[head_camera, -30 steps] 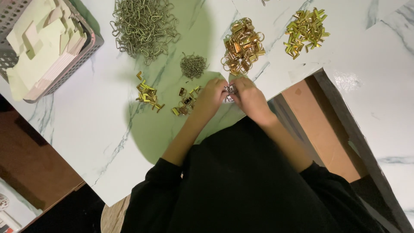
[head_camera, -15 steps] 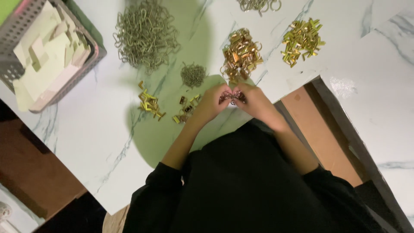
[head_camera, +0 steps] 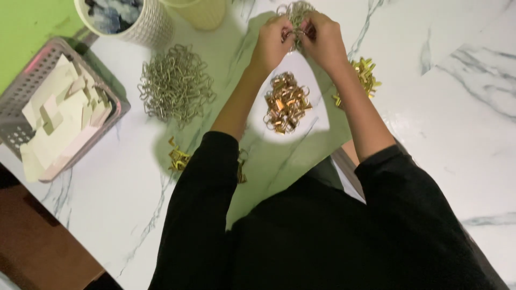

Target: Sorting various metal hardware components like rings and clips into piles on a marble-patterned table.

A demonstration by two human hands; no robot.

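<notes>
While both hands reach forward over the worktop (head_camera: 451, 134), my left hand (head_camera: 273, 40) and right hand (head_camera: 322, 37) pinch one small metal clip (head_camera: 295, 33) between their fingers, above a silver clip pile (head_camera: 296, 9).

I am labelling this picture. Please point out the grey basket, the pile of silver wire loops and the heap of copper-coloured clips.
grey basket (head_camera: 20, 80), head view, its left rim.
pile of silver wire loops (head_camera: 174, 85), head view, its middle.
heap of copper-coloured clips (head_camera: 286, 103), head view, its middle.
</notes>
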